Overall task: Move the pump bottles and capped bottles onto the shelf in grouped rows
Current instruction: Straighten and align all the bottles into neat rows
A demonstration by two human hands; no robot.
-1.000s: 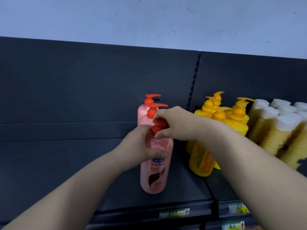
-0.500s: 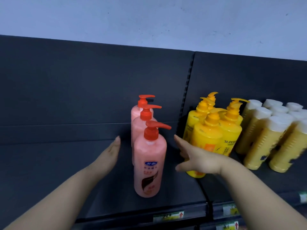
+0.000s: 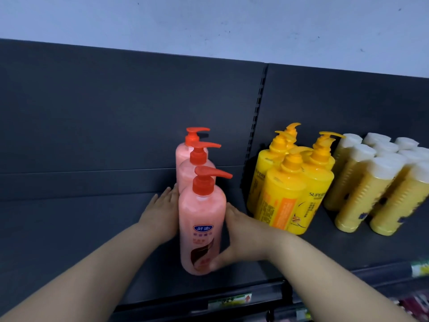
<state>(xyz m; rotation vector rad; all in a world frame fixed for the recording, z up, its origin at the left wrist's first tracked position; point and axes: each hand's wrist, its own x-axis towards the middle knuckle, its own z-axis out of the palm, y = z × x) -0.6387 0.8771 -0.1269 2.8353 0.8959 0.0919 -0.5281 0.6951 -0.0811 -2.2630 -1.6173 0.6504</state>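
Observation:
Three pink pump bottles with red pumps stand in a front-to-back row on the dark shelf (image 3: pixel 69 228). The front pink bottle (image 3: pixel 202 219) is upright near the shelf's front edge, with the other two pink bottles (image 3: pixel 196 169) behind it. My left hand (image 3: pixel 160 214) lies flat against its left side, fingers straight and reaching back. My right hand (image 3: pixel 243 235) wraps its right side, the thumb across the lower front. To the right, several yellow pump bottles (image 3: pixel 285 189) stand grouped, then several white-capped yellow bottles (image 3: pixel 362 182) in rows.
A slotted upright (image 3: pixel 257 117) divides the shelf's dark back panel between the pink and yellow groups. Price labels (image 3: pixel 229 300) sit on the front rail. The shelf surface left of the pink row holds nothing. A pale wall rises above.
Both hands, open and apart from the front pink bottle half a second ago, have closed in on its two sides. A second ago they held its body and pump.

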